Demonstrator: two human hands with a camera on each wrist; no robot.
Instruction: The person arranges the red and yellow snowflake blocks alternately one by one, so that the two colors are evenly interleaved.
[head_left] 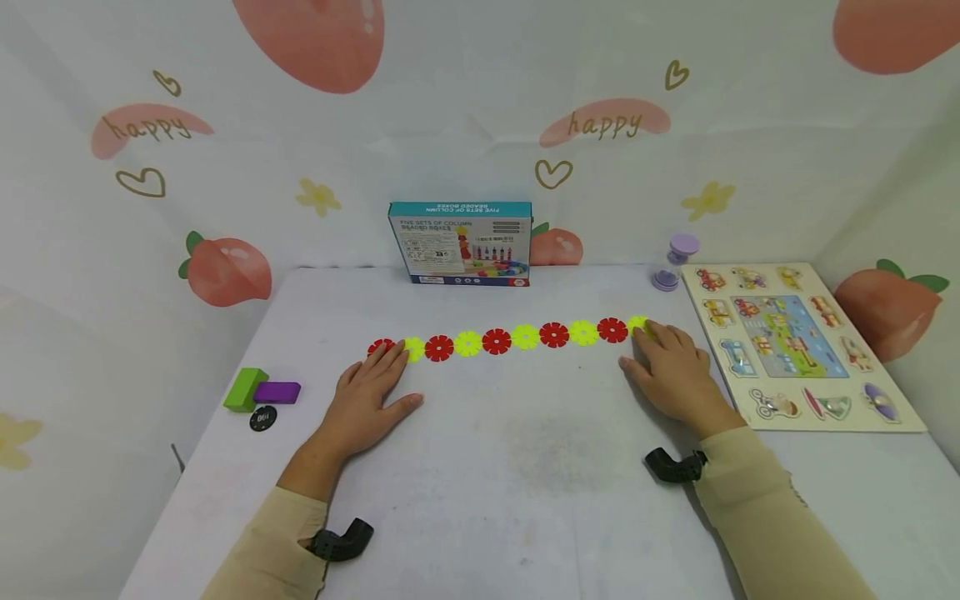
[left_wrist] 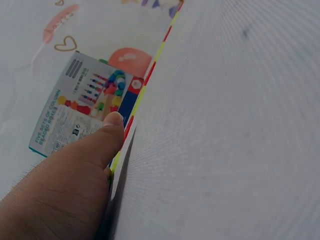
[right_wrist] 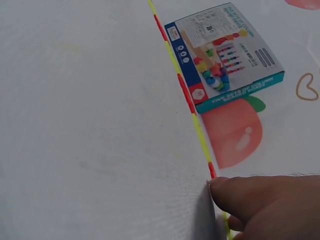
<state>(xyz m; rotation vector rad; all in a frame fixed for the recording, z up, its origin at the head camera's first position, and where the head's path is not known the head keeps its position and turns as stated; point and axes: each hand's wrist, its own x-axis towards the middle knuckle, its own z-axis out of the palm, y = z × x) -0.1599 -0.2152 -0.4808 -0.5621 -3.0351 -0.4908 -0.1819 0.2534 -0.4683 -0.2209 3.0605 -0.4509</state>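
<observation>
A row of flat, notched plastic discs, red and yellow by turns, runs across the table in the head view; a red disc [head_left: 497,342] lies near its middle beside a yellow disc [head_left: 526,337]. At the row's left end my left hand [head_left: 367,410] lies flat, its fingertips over the red end disc [head_left: 380,347] and touching the yellow one beside it. My right hand [head_left: 675,379] rests at the other end, fingertips partly covering the yellow end disc [head_left: 638,323]. Both wrist views show the row edge-on, with a thumb [left_wrist: 113,120] of the left hand beside it.
Behind the row a bead-toy box [head_left: 461,246] stands against the backdrop. To the right are a purple sand timer [head_left: 675,261] and a wooden picture puzzle board [head_left: 810,346]. Green [head_left: 244,390] and purple blocks [head_left: 277,392] and a black round disc [head_left: 263,417] lie at left.
</observation>
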